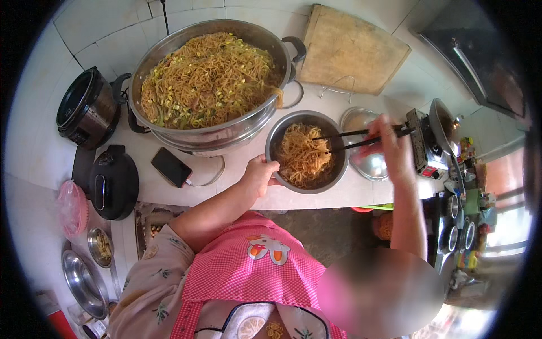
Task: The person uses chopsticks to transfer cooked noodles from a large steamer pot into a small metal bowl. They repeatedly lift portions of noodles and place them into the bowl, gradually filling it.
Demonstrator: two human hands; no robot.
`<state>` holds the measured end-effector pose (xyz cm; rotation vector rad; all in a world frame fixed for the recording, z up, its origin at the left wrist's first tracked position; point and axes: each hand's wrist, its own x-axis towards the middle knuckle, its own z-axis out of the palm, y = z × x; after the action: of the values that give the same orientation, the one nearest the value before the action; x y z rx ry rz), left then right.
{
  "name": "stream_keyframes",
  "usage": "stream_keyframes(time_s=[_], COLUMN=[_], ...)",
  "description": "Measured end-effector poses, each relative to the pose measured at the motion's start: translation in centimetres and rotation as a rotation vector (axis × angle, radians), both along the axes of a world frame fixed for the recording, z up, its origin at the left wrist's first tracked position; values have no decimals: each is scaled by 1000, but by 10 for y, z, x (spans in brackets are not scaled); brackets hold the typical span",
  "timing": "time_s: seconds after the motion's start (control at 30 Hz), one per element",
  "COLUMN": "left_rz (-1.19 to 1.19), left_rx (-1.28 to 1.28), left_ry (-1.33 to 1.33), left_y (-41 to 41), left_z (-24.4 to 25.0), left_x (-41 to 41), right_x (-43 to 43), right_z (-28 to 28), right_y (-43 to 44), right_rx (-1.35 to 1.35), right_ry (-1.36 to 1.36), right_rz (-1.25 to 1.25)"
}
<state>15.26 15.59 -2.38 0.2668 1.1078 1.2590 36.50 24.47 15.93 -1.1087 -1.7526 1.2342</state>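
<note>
My left hand (259, 175) grips the rim of a steel bowl (344, 167), thumb over the edge. Brown noodles (304, 154) fill the middle of this bowl. A pair of dark chopsticks (355, 145) is held in my right hand (391, 142), slightly blurred, with their tips in the noodles. Behind and left of the bowl stands a large two-handled steel steamer pot (211, 134), heaped with noodles and bean sprouts (211, 80). A few strands hang over its right rim.
A smartphone (171, 167) with a cable lies left of the bowl. An electric cooker (88, 110) and its black lid (114, 182) are farther left. A wooden cutting board (353, 51) leans on the wall. Right are a steel lid (374, 163) and a portable gas stove (427, 159) bearing a wok (442, 123).
</note>
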Motion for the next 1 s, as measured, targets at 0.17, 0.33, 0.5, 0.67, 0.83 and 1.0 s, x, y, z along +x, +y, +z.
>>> stream_keyframes(time_s=[0.17, 0.33, 0.5, 0.67, 0.83, 1.0], left_rz=[46, -11, -21, 3, -32, -18], left_rx=[45, 15, -1, -65, -78, -56], left_ry=[-31, 25, 55, -41, 10, 81], left_y=[-1, -1, -8, -8, -9, -12], left_z=[-1, -6, -9, -23, -11, -9], left_x=[-4, -9, -16, -11, -11, -10], right_x=[16, 17, 27, 31, 4, -35], right_z=[28, -34, -48, -11, 21, -3], right_y=[6, -1, 1, -4, -3, 21], right_rx=[85, -50, -19, -3, 6, -103], right_ry=[188, 49, 26, 218, 613, 732], right_rz=[-28, 147, 88, -43, -16, -114])
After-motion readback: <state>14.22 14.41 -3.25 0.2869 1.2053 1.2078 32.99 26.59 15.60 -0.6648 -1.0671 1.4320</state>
